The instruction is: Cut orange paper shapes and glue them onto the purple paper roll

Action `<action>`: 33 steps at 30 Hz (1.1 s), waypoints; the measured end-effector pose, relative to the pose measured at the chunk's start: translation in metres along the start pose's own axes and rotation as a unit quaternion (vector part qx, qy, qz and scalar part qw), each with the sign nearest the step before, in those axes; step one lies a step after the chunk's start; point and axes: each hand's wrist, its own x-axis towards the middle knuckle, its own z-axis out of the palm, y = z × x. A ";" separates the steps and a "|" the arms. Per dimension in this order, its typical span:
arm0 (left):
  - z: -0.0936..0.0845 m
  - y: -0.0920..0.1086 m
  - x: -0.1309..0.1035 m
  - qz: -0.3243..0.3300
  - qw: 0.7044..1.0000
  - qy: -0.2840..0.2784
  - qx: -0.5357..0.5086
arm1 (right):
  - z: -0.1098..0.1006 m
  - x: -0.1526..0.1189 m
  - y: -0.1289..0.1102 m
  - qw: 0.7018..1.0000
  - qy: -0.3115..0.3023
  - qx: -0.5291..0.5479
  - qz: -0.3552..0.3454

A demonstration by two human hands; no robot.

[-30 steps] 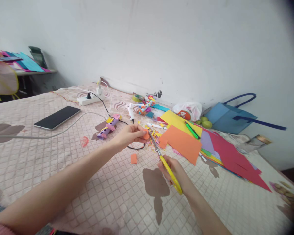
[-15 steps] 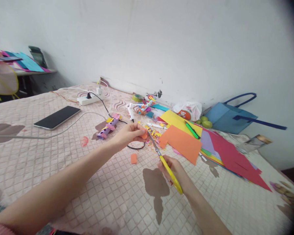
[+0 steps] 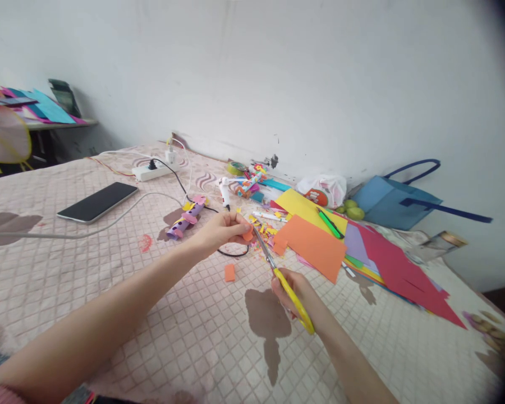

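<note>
My left hand (image 3: 225, 231) pinches a small piece of orange paper (image 3: 248, 234) between thumb and fingers. Yellow-handled scissors (image 3: 292, 294) are gripped in my right hand (image 3: 303, 292), their blades pointing away from me with the tips at the edge of that piece. A small orange rectangle (image 3: 229, 272) lies flat on the cloth below my left hand. Beyond my hands, yellow and other paper scraps (image 3: 267, 229) are scattered. To the right, a larger orange sheet (image 3: 313, 247) partly covers a yellow sheet (image 3: 303, 206), with a green cutter (image 3: 330, 223) on top.
A purple paper roll with pink trim (image 3: 186, 220) lies left of my hand, a white glue gun (image 3: 224, 193) behind it. Farther left are a tablet-like black-screened device (image 3: 99, 202) and a power strip (image 3: 155, 170) with cables. Red sheets (image 3: 408, 269) and a blue bag (image 3: 398, 202) are right.
Almost nothing differs. Both hands, the scissors and the orange piece stay in nearly the same place, with only a very slight shift.
</note>
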 end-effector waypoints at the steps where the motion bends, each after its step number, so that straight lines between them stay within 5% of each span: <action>1: 0.000 0.000 0.000 -0.001 1.000 -0.002 0.001 | 0.000 0.000 0.000 1.000 0.002 -0.003 0.000; 27: -0.010 0.007 0.000 -0.013 0.999 -0.047 0.017 | -0.002 -0.004 -0.005 0.995 -0.039 0.056 0.068; 33: -0.009 0.005 -0.001 -0.018 0.999 -0.044 0.021 | -0.003 -0.006 -0.014 0.975 -0.069 0.168 0.127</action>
